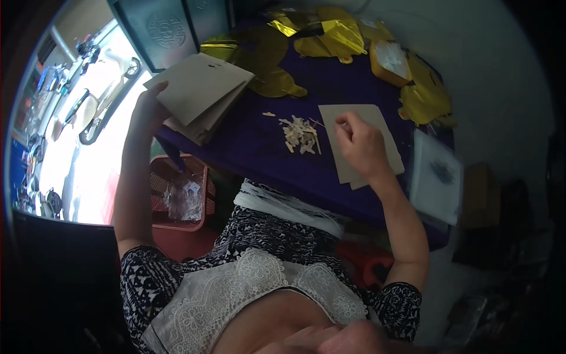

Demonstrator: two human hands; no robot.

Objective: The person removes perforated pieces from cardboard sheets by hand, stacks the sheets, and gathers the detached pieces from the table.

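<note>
At the table's left edge my left hand [154,106] grips the top sheet of a stack of grey-beige cards [203,88], thumb on its corner. Small dark marks show near that sheet's upper edge. My right hand [356,138] is over a second, smaller set of beige cards [339,150] on the right, its fingers curled together; whatever they may hold is too small to make out. Between the two sets lies a small heap of pale cut pieces [300,135], with one loose piece [269,114] at its upper left.
Gold foil shapes [330,41] line the back of the purple-covered table [236,156]. A yellow box [390,62] stands among them. A clear plastic packet [436,177] lies at the right edge. Below the left edge is a red basket [206,203] holding clear plastic.
</note>
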